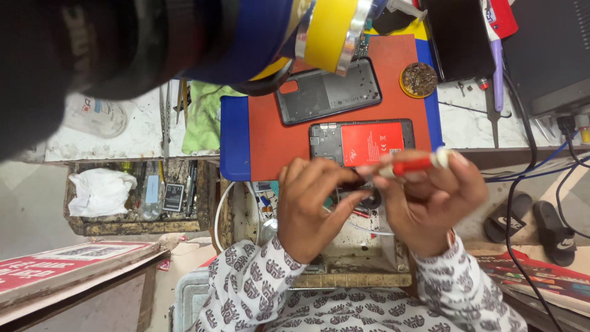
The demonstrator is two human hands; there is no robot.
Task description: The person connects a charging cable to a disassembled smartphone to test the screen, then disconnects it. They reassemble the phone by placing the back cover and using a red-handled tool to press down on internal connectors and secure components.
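Head view looks straight down at a repair bench, and I read it from the biggest thing inward. At twelve o'clock from the hands lies an orange work mat [270, 144] on a blue pad [232, 138], giving small parts a soft, bright ground to show against. On the mat, at about eleven o'clock, rests a dark phone back cover [329, 91], inner side up, set aside so it stays out of the way. Just below it, touching the mat's near edge, sits the opened phone [359, 142] with its red battery [372, 144] exposed; it lies flat and close to the hands, I judge for easy reach. At one o'clock a small round tin [418, 79] holds dark debris or wool, well clear of the phone. At nine o'clock an open drawer [138, 222] keeps a crumpled white cloth [100, 191] and loose tools.

My left hand [310, 212] is curled, its fingertips pinching something small and dark just beneath the phone's lower edge; what it is I cannot tell. My right hand [433, 200] is closed around a red-handled screwdriver [412, 165], held nearly level with the tip pointing toward the left fingertips, so the two hands meet over the bench edge at centre frame.
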